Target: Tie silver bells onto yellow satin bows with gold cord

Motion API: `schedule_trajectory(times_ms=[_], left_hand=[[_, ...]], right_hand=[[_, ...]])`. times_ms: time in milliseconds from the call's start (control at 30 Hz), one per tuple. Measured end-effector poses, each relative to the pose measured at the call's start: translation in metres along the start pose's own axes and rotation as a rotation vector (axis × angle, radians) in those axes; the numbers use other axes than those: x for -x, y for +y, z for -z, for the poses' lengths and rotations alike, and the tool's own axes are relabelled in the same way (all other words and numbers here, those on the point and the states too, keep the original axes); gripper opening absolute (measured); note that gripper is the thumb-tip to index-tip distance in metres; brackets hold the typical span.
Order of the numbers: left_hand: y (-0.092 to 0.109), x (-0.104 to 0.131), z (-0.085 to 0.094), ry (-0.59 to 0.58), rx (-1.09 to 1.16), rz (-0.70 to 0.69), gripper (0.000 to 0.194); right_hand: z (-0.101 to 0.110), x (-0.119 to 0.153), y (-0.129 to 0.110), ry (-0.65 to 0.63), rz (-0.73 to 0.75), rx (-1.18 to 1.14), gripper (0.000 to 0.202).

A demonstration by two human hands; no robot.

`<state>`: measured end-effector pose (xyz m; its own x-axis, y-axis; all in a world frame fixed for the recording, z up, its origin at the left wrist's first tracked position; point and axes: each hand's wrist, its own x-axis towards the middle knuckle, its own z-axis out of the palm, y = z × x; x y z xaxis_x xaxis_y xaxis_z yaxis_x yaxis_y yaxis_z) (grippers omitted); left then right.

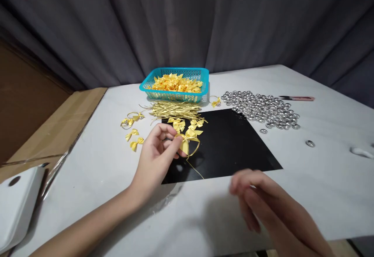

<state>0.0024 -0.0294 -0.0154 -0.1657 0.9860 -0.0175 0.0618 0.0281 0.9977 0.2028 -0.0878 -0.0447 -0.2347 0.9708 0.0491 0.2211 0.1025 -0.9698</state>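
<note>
My left hand (163, 147) is closed, pinching a yellow ribbon bow (190, 134) between thumb and fingers above the black mat. A loop of gold tie (198, 147) hangs from the bow, and a thin end trails down to the right. My right hand (254, 198), slightly blurred, hovers over the white table in front of the mat. Its fingers are loosely bent and apart, with no object visible in them. Beyond my left hand, a few loose yellow bows (179, 124) lie near a bundle of gold ties (175, 110).
A blue basket (174, 93) of yellow bows stands at the back. Silver bead-like pieces (260, 107) are heaped right of the black mat (233, 144), near pink-handled snips (298, 98). Tied bows (128, 121) lie left. A white box (20, 206) sits at the left edge.
</note>
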Motion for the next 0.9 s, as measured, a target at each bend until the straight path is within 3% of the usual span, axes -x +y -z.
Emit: schedule_trajectory(times_ms=[100,267,433,600,900], left_hand=[[0.005,0.008,-0.001,0.018,-0.038,-0.047,0.015],[0.012,0.012,-0.001,0.053,-0.043,-0.069,0.016],[0.012,0.008,-0.003,-0.042,0.010,0.021,0.017],[0.005,0.002,-0.002,-0.185,0.017,0.100,0.015],[0.000,0.000,0.004,-0.167,0.050,0.127,0.014]], right_hand=[[-0.024,-0.029,-0.018,0.088,0.170,0.010,0.019],[-0.053,-0.043,-0.028,0.194,0.201,-0.015,0.013],[-0.051,-0.044,-0.028,0.125,0.055,-0.095,0.018],[-0.046,-0.049,-0.021,0.088,0.015,-0.114,0.020],[-0.049,-0.045,-0.020,0.074,0.041,-0.213,0.017]])
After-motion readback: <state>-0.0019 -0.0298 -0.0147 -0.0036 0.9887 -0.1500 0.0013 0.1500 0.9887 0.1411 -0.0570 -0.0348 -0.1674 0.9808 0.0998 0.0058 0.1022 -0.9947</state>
